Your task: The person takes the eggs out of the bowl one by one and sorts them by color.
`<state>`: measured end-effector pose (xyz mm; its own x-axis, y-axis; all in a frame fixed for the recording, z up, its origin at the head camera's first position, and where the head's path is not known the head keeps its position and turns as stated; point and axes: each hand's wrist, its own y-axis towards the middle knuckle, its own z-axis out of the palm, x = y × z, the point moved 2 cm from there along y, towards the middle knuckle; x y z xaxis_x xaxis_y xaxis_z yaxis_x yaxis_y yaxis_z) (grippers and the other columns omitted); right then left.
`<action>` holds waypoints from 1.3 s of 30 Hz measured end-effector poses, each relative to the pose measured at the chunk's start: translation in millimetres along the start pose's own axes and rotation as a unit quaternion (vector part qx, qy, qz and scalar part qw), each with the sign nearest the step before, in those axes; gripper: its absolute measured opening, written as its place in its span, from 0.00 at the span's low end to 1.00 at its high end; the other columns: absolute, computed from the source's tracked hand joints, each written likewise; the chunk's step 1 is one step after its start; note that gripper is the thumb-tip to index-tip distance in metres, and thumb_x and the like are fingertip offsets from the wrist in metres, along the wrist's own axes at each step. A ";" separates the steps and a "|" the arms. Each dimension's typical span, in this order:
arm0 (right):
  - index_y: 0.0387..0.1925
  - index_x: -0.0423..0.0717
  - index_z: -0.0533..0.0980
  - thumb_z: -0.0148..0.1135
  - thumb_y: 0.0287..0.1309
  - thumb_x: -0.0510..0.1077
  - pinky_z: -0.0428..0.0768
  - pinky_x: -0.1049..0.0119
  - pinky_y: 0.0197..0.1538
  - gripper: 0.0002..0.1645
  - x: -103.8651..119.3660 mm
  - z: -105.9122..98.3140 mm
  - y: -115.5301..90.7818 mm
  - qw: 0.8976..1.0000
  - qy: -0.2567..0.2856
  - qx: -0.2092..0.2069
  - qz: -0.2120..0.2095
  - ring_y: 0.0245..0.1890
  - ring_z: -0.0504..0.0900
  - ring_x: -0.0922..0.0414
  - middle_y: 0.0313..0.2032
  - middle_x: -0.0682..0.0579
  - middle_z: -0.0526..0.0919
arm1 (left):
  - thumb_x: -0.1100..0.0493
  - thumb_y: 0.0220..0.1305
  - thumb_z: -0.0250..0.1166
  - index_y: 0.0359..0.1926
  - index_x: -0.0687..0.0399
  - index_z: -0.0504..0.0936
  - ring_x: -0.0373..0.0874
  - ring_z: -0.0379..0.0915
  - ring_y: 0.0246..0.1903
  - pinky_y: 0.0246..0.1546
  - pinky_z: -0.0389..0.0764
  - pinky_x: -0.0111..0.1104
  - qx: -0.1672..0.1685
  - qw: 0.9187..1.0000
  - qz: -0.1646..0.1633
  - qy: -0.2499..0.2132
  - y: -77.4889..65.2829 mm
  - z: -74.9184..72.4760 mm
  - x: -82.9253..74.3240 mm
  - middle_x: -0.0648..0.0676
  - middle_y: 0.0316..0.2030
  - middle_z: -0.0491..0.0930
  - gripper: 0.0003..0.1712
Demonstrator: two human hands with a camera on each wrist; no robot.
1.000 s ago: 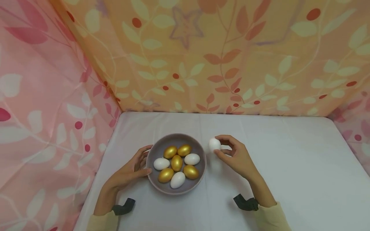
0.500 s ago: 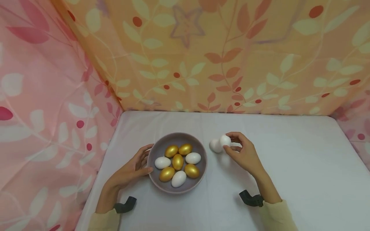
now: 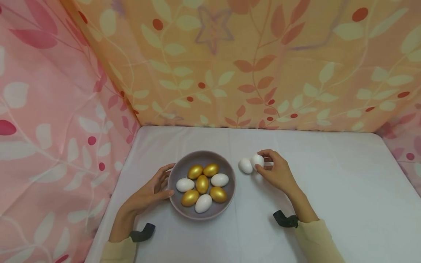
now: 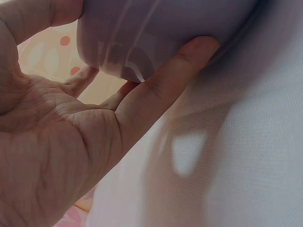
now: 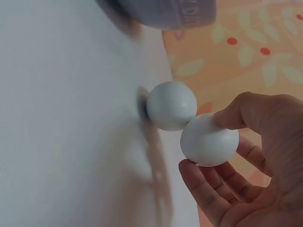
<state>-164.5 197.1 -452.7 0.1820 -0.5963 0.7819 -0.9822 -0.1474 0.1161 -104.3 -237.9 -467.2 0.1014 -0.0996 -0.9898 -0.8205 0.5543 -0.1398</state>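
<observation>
A round greyish-purple bowl (image 3: 173, 204) stands on the table, holding several gold eggs (image 3: 202, 184) and 3 white eggs (image 3: 203, 203). My left hand (image 3: 148, 193) grips its left side, thumb at the rim and fingers along the outer wall. In the left wrist view, fingertips touch the bowl's wall (image 4: 118, 42). Right of the bowl, my right hand (image 3: 277, 173) pinches a white egg (image 5: 209, 142) between thumb and fingers. Directly to its left, another white egg (image 3: 245, 166) lies on the table, and the two appear in contact in the right wrist view.
White cloth covers the table (image 3: 345, 190). An orange leaf-patterned curtain (image 3: 210, 73) hangs along the back edge, and a pink one (image 3: 59, 146) on the left. Dark wrist mounts (image 3: 285, 220) stick out from both wrists.
My right hand has shifted slightly right. One white egg showed at its fingertips at first; now one lies on the table and another is in the hand. The left hand keeps its hold.
</observation>
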 end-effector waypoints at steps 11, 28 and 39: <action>0.55 0.41 0.75 0.72 0.56 0.40 0.86 0.55 0.48 0.25 -9.6 5.7 3.6 0.999 -0.034 0.000 0.000 0.50 0.83 0.45 0.52 0.40 0.80 | 0.67 0.69 0.62 0.79 0.39 0.46 0.62 0.47 0.76 0.59 0.76 0.30 0.000 1.000 0.005 -0.002 1.7 -1.1 0.7 0.59 0.77 0.52 0.48; 0.58 0.45 0.75 0.70 0.59 0.48 0.81 0.46 0.49 0.27 -2.2 6.6 0.3 0.990 -0.134 0.041 0.004 0.47 0.83 0.45 0.52 0.39 0.80 | 0.66 0.70 0.61 0.79 0.39 0.45 0.64 0.48 0.75 0.60 0.75 0.29 0.000 1.000 0.001 0.003 -1.9 -0.5 2.2 0.60 0.76 0.53 0.47; 0.61 0.47 0.75 0.66 0.63 0.53 0.76 0.35 0.58 0.28 15.5 1.5 7.6 0.985 -0.165 0.019 -0.042 0.61 0.75 0.40 0.58 0.41 0.77 | 0.66 0.69 0.62 0.79 0.38 0.45 0.65 0.46 0.76 0.60 0.75 0.29 -0.001 1.000 0.003 0.002 -0.3 -0.8 2.8 0.59 0.76 0.53 0.47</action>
<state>-169.1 185.6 -440.7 0.2731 -0.8042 0.5279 -0.9620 -0.2327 0.1431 -104.3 -239.0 -469.9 0.0935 -0.0990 -0.9907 -0.8228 0.5526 -0.1329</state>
